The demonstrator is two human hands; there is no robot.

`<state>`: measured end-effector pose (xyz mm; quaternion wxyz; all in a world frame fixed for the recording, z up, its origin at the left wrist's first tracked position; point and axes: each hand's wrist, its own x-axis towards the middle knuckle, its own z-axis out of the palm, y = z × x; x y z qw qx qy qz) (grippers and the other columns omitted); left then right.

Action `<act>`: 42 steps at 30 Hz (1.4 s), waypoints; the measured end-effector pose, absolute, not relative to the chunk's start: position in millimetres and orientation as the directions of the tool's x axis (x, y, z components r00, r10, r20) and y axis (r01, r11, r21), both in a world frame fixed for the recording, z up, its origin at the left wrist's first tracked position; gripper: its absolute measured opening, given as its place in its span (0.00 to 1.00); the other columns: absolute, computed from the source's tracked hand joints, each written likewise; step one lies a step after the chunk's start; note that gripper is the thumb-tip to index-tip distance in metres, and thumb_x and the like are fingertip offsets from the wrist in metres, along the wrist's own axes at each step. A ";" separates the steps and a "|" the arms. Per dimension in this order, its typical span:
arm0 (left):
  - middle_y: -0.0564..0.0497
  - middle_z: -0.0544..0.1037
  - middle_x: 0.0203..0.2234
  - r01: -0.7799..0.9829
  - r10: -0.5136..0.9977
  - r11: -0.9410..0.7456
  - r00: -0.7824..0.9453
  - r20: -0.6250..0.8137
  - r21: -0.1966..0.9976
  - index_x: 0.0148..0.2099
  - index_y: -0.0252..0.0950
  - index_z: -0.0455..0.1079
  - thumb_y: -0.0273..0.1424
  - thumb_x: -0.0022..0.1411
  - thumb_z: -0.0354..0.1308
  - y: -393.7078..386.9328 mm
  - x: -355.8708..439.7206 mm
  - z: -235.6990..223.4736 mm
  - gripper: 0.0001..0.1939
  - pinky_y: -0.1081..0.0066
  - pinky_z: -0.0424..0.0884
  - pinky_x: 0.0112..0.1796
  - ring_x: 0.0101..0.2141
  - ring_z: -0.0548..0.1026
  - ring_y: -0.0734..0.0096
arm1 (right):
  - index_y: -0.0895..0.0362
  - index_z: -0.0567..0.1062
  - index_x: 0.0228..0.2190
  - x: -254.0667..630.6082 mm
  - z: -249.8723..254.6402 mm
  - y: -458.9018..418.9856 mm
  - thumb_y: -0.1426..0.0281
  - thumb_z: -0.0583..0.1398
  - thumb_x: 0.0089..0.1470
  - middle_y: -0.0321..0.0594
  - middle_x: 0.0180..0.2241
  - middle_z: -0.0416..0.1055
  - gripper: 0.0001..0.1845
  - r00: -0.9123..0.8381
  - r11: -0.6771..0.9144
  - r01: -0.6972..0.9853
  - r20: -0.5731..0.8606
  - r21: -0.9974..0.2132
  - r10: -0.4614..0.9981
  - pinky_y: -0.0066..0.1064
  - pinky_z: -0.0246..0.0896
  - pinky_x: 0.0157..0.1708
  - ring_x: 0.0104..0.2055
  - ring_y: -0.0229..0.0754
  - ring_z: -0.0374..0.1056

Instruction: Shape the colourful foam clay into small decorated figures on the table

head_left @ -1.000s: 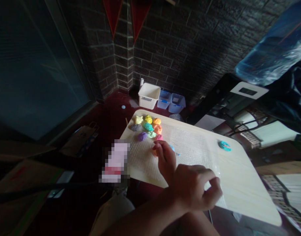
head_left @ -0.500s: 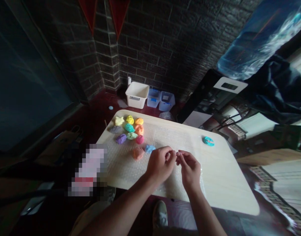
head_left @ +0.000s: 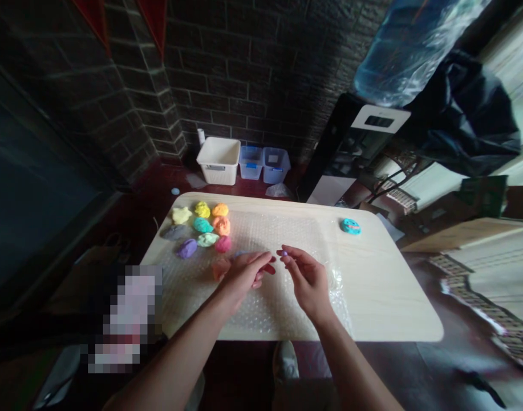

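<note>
Between the thumb and fingers of my right hand is a small bit of purple clay. Close to its left, my left hand is held with thumb and fingers apart and nothing visible in them. Both hands are above a sheet of bubble wrap. Partly covered by the left hand are a brownish-orange clay lump and a blue one. Further left lie more lumps, among them a purple clay lump, a pink one and a teal one.
A turquoise round clay piece lies on the right of the pale table. On the floor behind stand a white basket and two clear bins. A water dispenser rises beyond the table's back edge.
One second ago my arms were crossed, a hand near the clay lumps. They uncrossed, met over the bubble wrap, and are now slightly apart, purple clay showing in the right. The camera view shifted.
</note>
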<state>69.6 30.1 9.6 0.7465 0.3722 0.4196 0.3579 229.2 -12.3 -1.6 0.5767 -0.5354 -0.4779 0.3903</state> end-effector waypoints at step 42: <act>0.46 0.80 0.34 -0.433 0.875 0.402 0.440 -0.200 0.807 0.45 0.34 0.82 0.38 0.59 0.71 26.3 65.8 16.8 0.15 0.74 0.58 0.29 0.27 0.65 0.78 | 0.49 0.78 0.52 218.4 5.8 -20.9 0.66 0.63 0.65 0.43 0.43 0.77 0.14 0.165 0.262 0.101 0.275 -0.960 0.947 0.35 0.71 0.35 0.37 0.42 0.74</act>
